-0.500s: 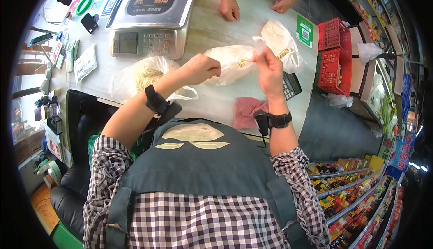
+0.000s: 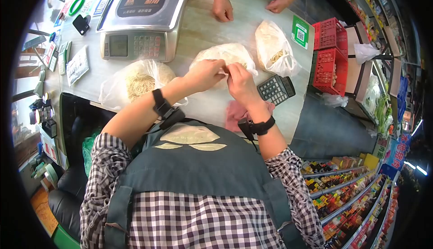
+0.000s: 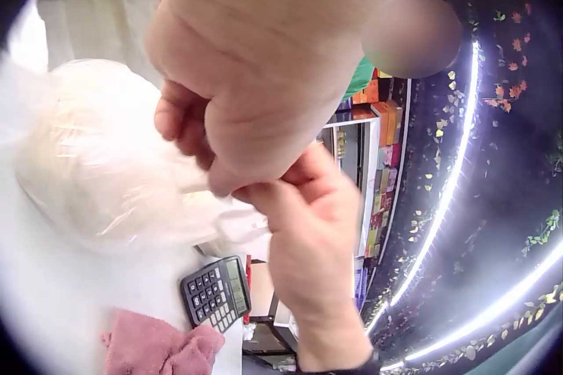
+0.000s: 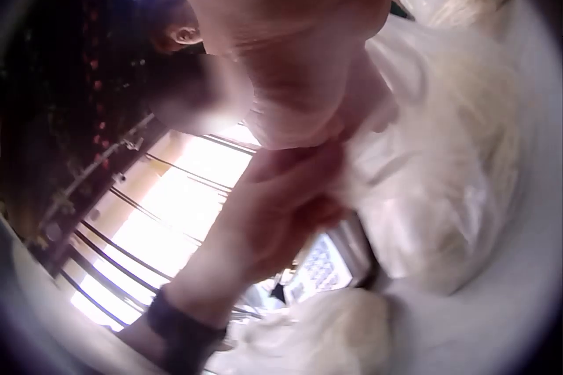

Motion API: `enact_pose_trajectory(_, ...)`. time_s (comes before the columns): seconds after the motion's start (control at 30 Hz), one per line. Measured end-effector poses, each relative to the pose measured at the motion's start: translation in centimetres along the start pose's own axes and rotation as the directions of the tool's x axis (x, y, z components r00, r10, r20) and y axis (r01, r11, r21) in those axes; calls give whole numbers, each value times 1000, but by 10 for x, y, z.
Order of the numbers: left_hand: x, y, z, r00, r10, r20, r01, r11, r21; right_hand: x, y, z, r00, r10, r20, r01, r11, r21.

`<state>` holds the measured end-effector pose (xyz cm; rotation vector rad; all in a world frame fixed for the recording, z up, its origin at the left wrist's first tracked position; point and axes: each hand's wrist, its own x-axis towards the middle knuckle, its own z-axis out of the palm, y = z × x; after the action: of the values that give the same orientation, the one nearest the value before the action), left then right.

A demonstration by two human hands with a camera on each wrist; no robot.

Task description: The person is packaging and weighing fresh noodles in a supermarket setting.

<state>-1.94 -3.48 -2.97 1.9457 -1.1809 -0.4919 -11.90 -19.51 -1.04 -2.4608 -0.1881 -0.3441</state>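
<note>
Both hands meet at the gathered top of the middle plastic bag of noodles (image 2: pixel 225 53). My left hand (image 2: pixel 205 75) pinches the plastic with curled fingers, and my right hand (image 2: pixel 243 84) pinches it alongside, fingertips close together. In the left wrist view the bag (image 3: pixel 97 164) bulges beside the hands, and the right hand (image 3: pixel 312 243) comes in from below. The right wrist view shows the bag (image 4: pixel 449 155) right of the hands, the exact grip blurred. A second noodle bag (image 2: pixel 140 80) lies beneath my left forearm; a third bag (image 2: pixel 275 46) sits beyond my right hand.
A scale (image 2: pixel 140 19) stands back left. A calculator (image 2: pixel 275 90) and a pink cloth (image 2: pixel 235 113) lie near my right hand. A green code card (image 2: pixel 300 32) is at the counter's right. Another person's hands (image 2: pixel 222 9) rest across the counter, with red crates (image 2: pixel 331 71) beyond its edge.
My right hand has moved left and down from the raised bag top to meet my left hand. The calculator shows more fully, and the third bag stands apart from the middle one.
</note>
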Motion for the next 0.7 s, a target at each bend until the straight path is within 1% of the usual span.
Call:
enact_pose_trajectory(0.03,-5,5,-11,1000,-1,0,1,1000,-1,-3,11,3,998,49,46,-46,996,-75)
enact_pose_trajectory(0.07,-15,10,-24,994,-107,-16,106,993,-58,-9,22,4,998,50,49,-46,996,-70)
enact_pose_trajectory(0.1,-26,17,-39,977,-214,-23,210,971,-114,-10,26,1,951,262,161,-221,947,-234)
enact_pose_trajectory(0.13,-37,22,-50,975,-221,-20,218,969,-113,-10,26,-2,850,472,234,-355,841,-408)
enact_pose_trajectory(0.17,-49,27,-61,965,-246,-91,209,930,-303,-11,24,-5,829,505,238,-391,830,-397)
enact_pose_trajectory(0.2,-57,33,-70,947,-280,-157,174,859,-481,-9,18,-5,829,503,243,-390,833,-393)
enact_pose_trajectory(0.23,-61,39,-78,945,-285,-158,179,859,-479,-7,12,-2,913,382,144,-330,898,-292)
enact_pose_trajectory(0.27,-65,46,-86,935,-262,-240,131,883,-451,-4,7,2,966,257,30,-246,948,-199)
enact_pose_trajectory(0.3,-68,51,-90,917,-234,-322,84,905,-418,-1,5,9,967,252,33,-241,950,-197)
enact_pose_trajectory(0.33,-70,54,-92,914,-236,-329,84,906,-416,3,4,17,986,162,32,-150,961,-234)
enact_pose_trajectory(0.37,-71,56,-94,942,-154,-299,65,956,-287,7,6,23,997,66,31,-55,961,-271)
enact_pose_trajectory(0.4,-73,58,-96,964,-77,-256,38,988,-152,8,13,27,998,54,30,-44,962,-269)
enact_pose_trajectory(0.43,-77,54,-93,959,-89,-270,70,995,-76,8,21,30,991,130,12,-124,966,-228)
enact_pose_trajectory(0.47,-81,46,-90,954,-90,-285,72,995,-70,9,31,30,979,202,1,-198,962,-187)
enact_pose_trajectory(0.5,-87,38,-88,944,-127,-305,152,987,58,13,27,19,982,188,8,-184,966,-182)
enact_pose_trajectory(0.53,-95,30,-85,931,-163,-326,231,956,181,16,15,-1,922,380,67,-386,901,200)
enact_pose_trajectory(0.57,-105,21,-84,925,-206,-319,286,931,226,18,3,-16,830,522,197,-538,657,528)
enact_pose_trajectory(0.6,-107,25,-83,921,-211,-328,293,929,225,17,-5,-23,834,514,202,-535,660,527)
enact_pose_trajectory(0.63,-109,32,-83,894,-137,-427,283,911,299,16,-11,-29,870,443,217,-440,500,746)
enact_pose_trajectory(0.67,-111,38,-84,855,-55,-515,282,884,373,16,-17,-33,905,370,210,-326,286,901)
enact_pose_trajectory(0.7,-115,44,-89,884,-136,-446,290,909,299,17,-26,-36,916,326,233,-307,197,931)
